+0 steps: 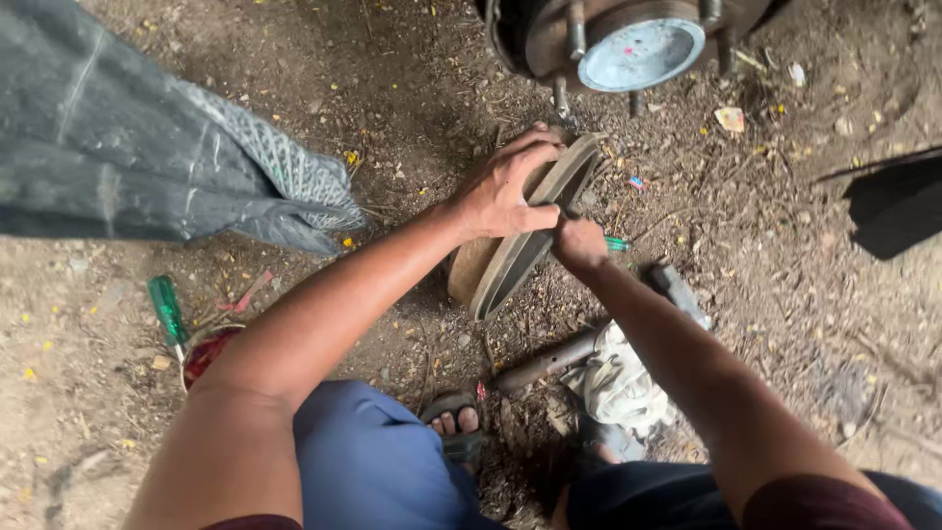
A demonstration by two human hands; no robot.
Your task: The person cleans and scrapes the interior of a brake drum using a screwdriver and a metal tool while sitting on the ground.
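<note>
My left hand point(505, 186) grips the upper rim of a curved, rusty brake shoe point(525, 245) that stands on edge on the dirt ground. Pressed against the shoe's right side, my right hand point(579, 243) is closed around a small tool with a green handle point(616, 243); only the handle's tip shows. Above them a wheel hub point(638, 49) with studs and a grey centre cap hangs at the top of the view.
A hammer point(589, 344) and a white rag point(618, 383) lie on the ground under my right forearm. At left lie a green-handled screwdriver point(167, 309), a small red container point(206, 351) and a grey sack point(128, 147). My sandalled foot point(453, 424) is below.
</note>
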